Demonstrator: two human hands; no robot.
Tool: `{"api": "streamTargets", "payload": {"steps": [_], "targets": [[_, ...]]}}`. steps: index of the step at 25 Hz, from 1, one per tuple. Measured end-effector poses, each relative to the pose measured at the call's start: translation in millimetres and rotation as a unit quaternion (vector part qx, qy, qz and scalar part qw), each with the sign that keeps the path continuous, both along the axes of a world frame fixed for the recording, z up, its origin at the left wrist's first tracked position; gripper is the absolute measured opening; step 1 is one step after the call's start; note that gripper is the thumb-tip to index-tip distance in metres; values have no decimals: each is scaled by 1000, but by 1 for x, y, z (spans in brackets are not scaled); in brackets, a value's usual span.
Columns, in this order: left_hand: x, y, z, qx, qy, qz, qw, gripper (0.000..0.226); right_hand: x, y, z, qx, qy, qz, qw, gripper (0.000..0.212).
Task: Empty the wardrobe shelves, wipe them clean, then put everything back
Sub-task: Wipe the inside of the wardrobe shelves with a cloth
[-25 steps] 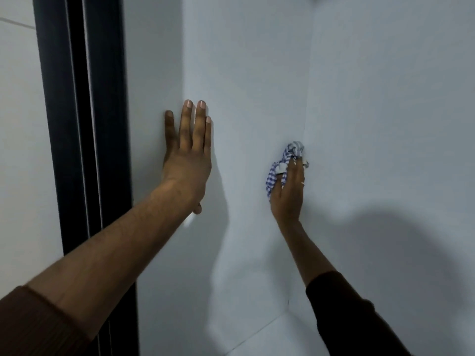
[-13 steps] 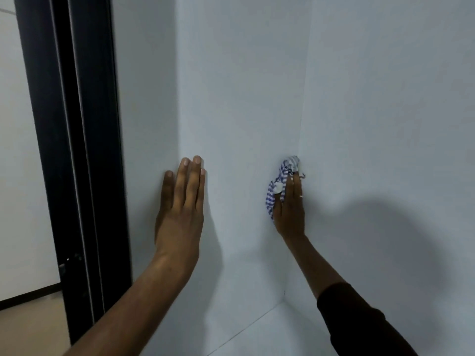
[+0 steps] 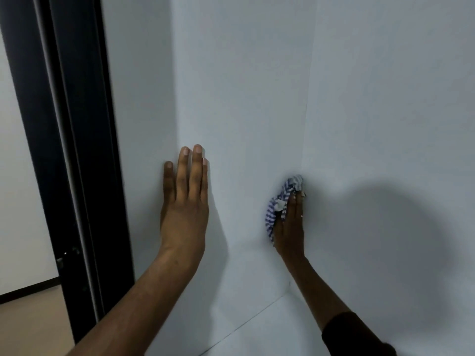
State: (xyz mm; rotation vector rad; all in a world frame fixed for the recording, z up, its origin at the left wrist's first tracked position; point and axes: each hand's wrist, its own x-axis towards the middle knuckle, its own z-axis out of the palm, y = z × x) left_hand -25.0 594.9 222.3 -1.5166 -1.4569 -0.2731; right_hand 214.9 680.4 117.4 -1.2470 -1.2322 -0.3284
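Observation:
I look into a bare white wardrobe compartment. My left hand lies flat, fingers straight and together, on the front edge of the left side panel. Deeper in, my right hand presses a crumpled blue-and-white checked cloth against the inner corner where the left inner wall meets the back panel. Its fingers lie straight over the cloth. The white shelf floor shows at the bottom, with nothing on it.
A black door frame runs vertically at the left, with a white wall and beige floor beyond it. My right arm casts a broad shadow on the back panel.
Both hands sit lower in view than a second ago. My right hand has slid the cloth down the corner, closer to the shelf floor. My left hand has slid down the panel edge.

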Motion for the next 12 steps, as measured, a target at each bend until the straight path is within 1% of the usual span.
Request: {"api": "streamTargets", "payload": {"steps": [1,2,3,4,5,6,7,8,9,10,11,12], "targets": [[1,-1,0,-2,2,1,1000,132,-28,-5,0,3,-23,26,999,66],[1,-1,0,0,7,0,1000,126,-64,-16,-1,-9,-34,100,994,68],[0,-1,-1,6,10,-6,1000,115,-92,-24,-12,7,-94,161,982,65],[-1,0,0,15,14,-11,1000,103,-115,-35,-21,35,-203,182,961,60],[-1,0,-1,23,19,-9,1000,98,-122,-39,-28,64,-312,146,937,57],[-1,2,-3,28,22,-9,999,104,-105,-27,-34,82,-349,122,926,55],[0,2,-3,26,20,0,999,118,-82,-17,-35,83,-322,92,939,55],[-1,1,-4,24,12,5,1000,131,-58,-13,-31,65,-241,30,968,53],[0,0,-3,27,3,4,1000,138,-29,-1,-31,33,-139,-28,989,53],[1,0,-3,30,-4,4,1000,141,-8,-6,-30,-25,-55,-41,997,58],[1,-2,-4,32,-13,0,999,142,1,-5,-32,-51,19,-34,998,66],[1,-2,-5,32,-17,-4,999,140,-6,-6,-35,-61,50,-23,997,70]]}}
